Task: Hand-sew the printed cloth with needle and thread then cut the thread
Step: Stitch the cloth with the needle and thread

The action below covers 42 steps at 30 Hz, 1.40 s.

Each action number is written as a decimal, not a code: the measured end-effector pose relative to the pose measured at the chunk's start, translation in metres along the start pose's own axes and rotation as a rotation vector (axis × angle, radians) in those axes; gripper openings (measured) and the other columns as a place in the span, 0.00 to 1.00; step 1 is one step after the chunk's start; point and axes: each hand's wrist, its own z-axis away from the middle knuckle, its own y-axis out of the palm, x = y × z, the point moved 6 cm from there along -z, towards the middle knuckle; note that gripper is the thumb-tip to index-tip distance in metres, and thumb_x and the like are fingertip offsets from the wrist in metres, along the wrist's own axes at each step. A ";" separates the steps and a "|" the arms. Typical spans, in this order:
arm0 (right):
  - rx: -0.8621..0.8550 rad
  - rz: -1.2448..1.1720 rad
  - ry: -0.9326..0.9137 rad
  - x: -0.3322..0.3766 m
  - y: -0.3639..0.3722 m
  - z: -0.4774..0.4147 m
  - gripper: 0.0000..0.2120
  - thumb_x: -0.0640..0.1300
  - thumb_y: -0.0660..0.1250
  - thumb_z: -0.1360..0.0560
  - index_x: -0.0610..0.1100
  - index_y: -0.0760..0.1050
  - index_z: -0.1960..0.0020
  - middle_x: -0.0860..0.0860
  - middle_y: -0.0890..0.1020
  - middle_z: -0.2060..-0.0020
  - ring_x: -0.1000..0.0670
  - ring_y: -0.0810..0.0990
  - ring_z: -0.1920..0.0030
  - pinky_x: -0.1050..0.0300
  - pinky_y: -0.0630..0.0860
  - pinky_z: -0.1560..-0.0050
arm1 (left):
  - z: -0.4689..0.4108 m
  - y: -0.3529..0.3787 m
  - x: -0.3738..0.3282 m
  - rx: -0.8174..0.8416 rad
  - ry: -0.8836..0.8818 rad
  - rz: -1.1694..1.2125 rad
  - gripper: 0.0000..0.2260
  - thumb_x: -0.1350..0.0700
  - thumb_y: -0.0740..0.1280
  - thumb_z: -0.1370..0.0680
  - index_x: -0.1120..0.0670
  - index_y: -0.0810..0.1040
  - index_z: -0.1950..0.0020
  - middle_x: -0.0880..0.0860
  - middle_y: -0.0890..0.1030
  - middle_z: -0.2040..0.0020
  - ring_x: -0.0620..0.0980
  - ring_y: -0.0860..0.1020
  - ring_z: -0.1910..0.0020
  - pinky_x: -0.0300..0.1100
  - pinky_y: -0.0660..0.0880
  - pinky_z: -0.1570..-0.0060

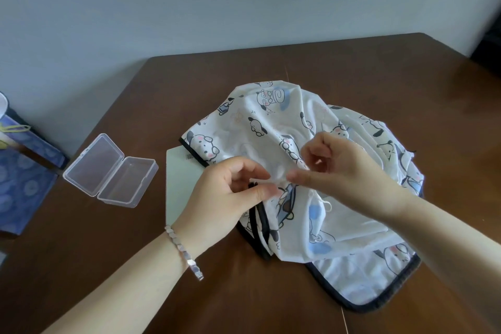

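Note:
The printed cloth (pixel 284 122), white with cartoon dogs and a dark trim, lies bunched on the brown table (pixel 135 266). My left hand (pixel 225 198) pinches a raised fold of it between thumb and forefinger near the middle. My right hand (pixel 339 168) sits just to the right with fingers curled, thumb and forefinger pinching the same fold. The needle is too small to make out. A short loop of white thread (pixel 326 205) shows under my right hand.
An open clear plastic case (pixel 111 169) lies left of the cloth. A pale flat card or book (pixel 180 187) pokes out from under the cloth. A blue patterned bag (pixel 21 165) stands at the left edge. A wall runs behind the table.

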 end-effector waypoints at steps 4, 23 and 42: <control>0.138 -0.186 0.007 0.003 0.017 0.004 0.18 0.46 0.73 0.38 0.44 0.63 0.65 0.53 0.83 0.57 0.54 0.83 0.55 0.59 0.79 0.53 | 0.002 -0.002 -0.005 -0.031 0.006 0.019 0.14 0.48 0.74 0.41 0.50 0.78 0.60 0.48 0.84 0.61 0.46 0.82 0.61 0.39 0.78 0.55; 0.039 -0.197 0.059 -0.005 0.014 0.003 0.22 0.30 0.69 0.31 0.45 0.56 0.65 0.49 0.83 0.65 0.47 0.83 0.64 0.44 0.74 0.58 | 0.011 -0.006 -0.021 -0.051 0.359 -0.375 0.08 0.54 0.71 0.33 0.51 0.84 0.54 0.44 0.81 0.55 0.41 0.79 0.59 0.30 0.75 0.61; -0.022 -0.075 -0.200 0.007 0.022 0.014 0.25 0.36 0.75 0.34 0.48 0.57 0.67 0.51 0.82 0.62 0.59 0.78 0.67 0.67 0.72 0.65 | 0.011 -0.008 -0.026 -0.024 0.104 -0.153 0.01 0.55 0.73 0.32 0.50 0.84 0.62 0.45 0.84 0.65 0.39 0.80 0.65 0.30 0.74 0.63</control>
